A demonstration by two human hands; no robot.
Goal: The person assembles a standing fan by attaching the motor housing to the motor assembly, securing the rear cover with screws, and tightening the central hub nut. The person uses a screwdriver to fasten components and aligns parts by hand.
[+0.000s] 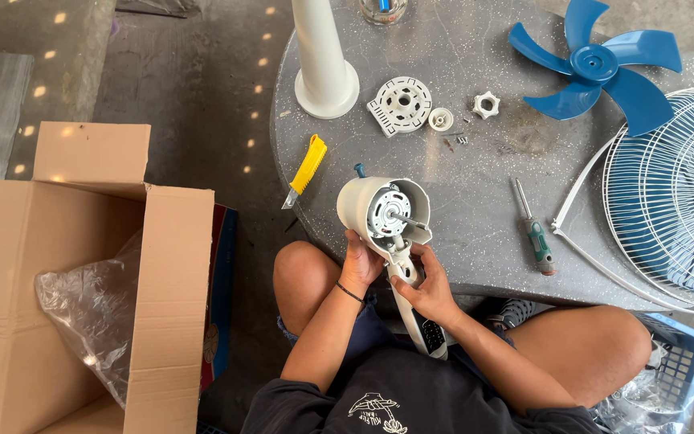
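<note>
Grey concrete floor runs along the left, dotted with small spots of light, and a speckled grey table (475,161) fills the upper right. Far to the left of my left hand I see an open cardboard box (82,297) with a clear plastic bag (90,309) crumpled inside. Closer, up and to the left of that hand, a yellow utility knife (305,170) lies at the table's edge, and above it stands a white flared fan column (323,56).

My left hand (361,263) is closed on the lower left side of the white fan motor housing (383,210), fingers wrapped against its shell. That housing sits at the near edge of the table, its open face turned up so I can see the motor and its shaft. My right hand (427,285) is closed around the neck of the housing just below, thumb pressed near the joint; the neck runs down past that hand toward my lap.

Above both hands lie a white round back plate (402,104), a small white cap (441,119) and a white nut (486,104), close together. To the right of my right hand a green-handled screwdriver (533,233) rests on the table. Farther right and up is the blue fan blade (600,64), and at the far right edge the white wire grille (676,201).
</note>
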